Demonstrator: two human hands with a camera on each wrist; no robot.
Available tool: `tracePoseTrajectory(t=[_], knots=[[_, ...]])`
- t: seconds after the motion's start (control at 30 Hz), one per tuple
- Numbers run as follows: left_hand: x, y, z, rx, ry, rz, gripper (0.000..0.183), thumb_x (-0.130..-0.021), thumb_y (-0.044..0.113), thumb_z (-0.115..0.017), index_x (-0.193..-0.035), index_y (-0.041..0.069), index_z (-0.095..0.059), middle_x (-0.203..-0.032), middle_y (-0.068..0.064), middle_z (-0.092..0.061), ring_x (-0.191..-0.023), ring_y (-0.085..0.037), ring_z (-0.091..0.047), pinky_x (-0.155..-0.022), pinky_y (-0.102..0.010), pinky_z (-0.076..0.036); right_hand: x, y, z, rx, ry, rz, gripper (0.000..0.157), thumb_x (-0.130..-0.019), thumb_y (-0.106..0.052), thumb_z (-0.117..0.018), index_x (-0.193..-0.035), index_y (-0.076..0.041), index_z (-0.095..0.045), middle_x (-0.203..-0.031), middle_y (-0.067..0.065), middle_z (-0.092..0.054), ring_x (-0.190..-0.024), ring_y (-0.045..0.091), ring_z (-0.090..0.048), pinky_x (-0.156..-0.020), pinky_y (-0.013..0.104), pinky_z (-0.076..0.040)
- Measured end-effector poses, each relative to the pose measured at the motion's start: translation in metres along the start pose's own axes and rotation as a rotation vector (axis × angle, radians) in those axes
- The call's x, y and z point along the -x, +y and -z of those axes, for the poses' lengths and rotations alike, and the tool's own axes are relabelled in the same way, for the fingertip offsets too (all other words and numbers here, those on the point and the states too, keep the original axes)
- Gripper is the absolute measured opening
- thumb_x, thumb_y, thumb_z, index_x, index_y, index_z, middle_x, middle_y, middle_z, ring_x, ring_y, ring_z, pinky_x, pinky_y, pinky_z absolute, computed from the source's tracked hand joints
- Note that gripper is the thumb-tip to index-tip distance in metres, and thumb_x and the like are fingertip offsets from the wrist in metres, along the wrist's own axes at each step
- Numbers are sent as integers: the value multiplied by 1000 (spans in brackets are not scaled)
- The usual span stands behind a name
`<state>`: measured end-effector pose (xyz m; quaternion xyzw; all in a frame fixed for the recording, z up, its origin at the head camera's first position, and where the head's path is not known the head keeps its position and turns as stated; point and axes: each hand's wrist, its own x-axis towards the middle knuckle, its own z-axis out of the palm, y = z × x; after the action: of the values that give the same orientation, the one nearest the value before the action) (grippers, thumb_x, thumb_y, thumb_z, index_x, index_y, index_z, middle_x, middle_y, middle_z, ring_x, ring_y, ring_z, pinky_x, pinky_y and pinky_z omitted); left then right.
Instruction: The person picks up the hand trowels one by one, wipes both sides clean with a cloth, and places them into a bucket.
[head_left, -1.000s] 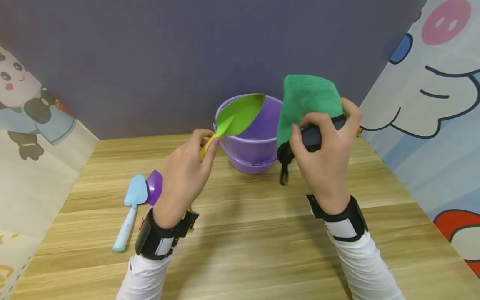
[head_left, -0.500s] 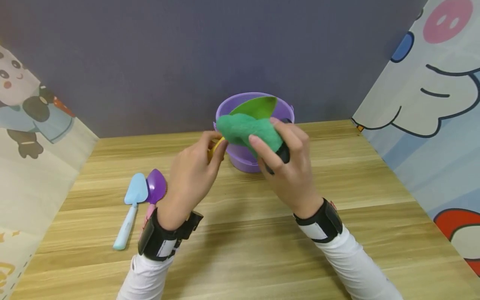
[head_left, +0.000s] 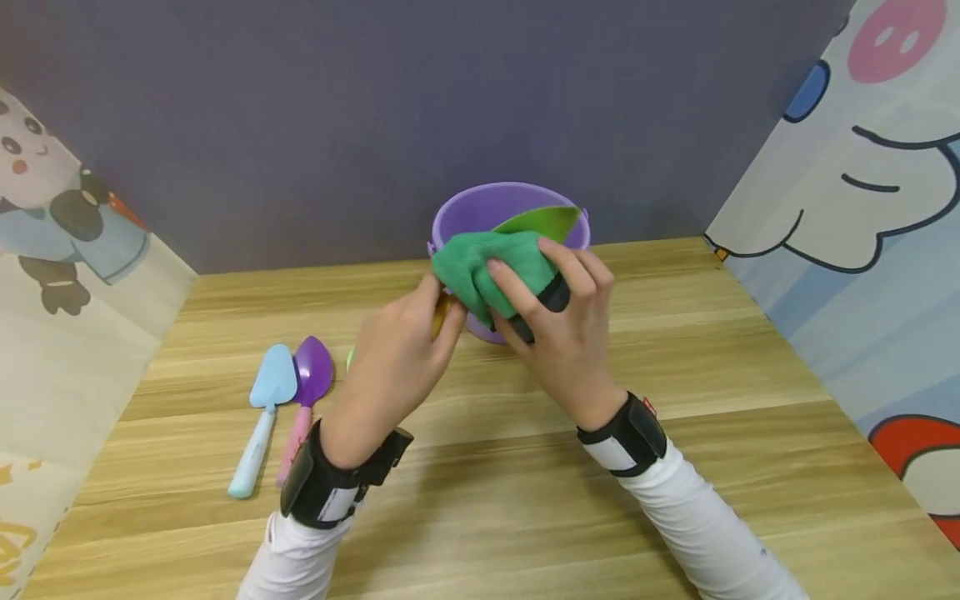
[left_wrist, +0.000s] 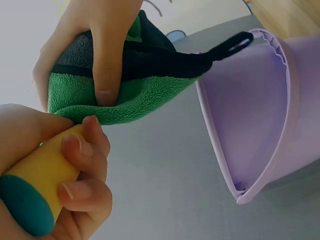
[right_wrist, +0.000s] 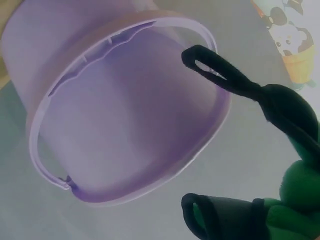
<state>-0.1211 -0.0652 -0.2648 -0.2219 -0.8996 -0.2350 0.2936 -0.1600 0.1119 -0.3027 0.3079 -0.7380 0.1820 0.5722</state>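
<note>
My left hand point(head_left: 393, 358) grips the yellow handle of a toy shovel point(head_left: 551, 222), whose green blade shows behind the cloth. The handle's teal butt end shows in the left wrist view. My right hand point(head_left: 562, 333) holds a green and dark grey cloth point(head_left: 487, 265) with black trim, bunched over the shovel near its neck; that part of the shovel is hidden. From one corner of the cloth a black hanging loop point(left_wrist: 231, 46) sticks out. Behind both hands stands a purple bucket point(head_left: 480, 202), which the cloth and blade overlap in the head view.
On the table point(head_left: 480, 517) to the left lie a light blue toy trowel point(head_left: 272, 383) and a purple toy shovel point(head_left: 313, 371) with a pink handle. A light green bit point(head_left: 349, 358) peeks out behind my left hand. A grey wall point(head_left: 360, 125) rises behind the bucket.
My right hand has brought the cloth leftward from beside the bucket onto the shovel. The shovel's blade has shifted right and slightly down, and the cloth is now bunched.
</note>
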Motion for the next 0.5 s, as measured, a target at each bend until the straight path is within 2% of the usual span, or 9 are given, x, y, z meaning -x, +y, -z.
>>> tracePoseTrajectory(t=[0.1,0.23,0.33,0.5], knots=[[0,1,-2,-4,2,-11,18,-96,16,-54,-100,0,-62,-66,-9,-62,-50,-19,-49,-41,-36,-45,-1,3,1,-11,16,-16,50,-75,-16,-77,-121,-17,-60,-125,21,-43,-106,42,-41,-84,56,-42],[-1,1,-4,9,11,-20,25,-96,20,-56,-111,1,-63,-84,-12,-76,-57,-21,-64,-46,-38,-55,-3,8,4,-34,7,-46,47,-74,-17,-77,-119,-15,-63,-123,23,-50,-104,43,-45,-84,55,-42],[-2,1,-5,26,17,-27,29,-96,21,-57,-117,1,-63,-95,-14,-79,-65,-22,-70,-50,-39,-58,-4,10,6,-34,4,-65,46,-74,-17,-77,-119,-14,-64,-122,25,-52,-103,45,-47,-84,55,-43],[-2,1,-4,41,8,-22,26,-96,22,-57,-113,4,-63,-91,-14,-78,-61,-21,-67,-47,-38,-56,-7,11,9,-51,27,-107,45,-76,-14,-74,-119,-13,-64,-121,27,-51,-104,45,-47,-82,56,-41]])
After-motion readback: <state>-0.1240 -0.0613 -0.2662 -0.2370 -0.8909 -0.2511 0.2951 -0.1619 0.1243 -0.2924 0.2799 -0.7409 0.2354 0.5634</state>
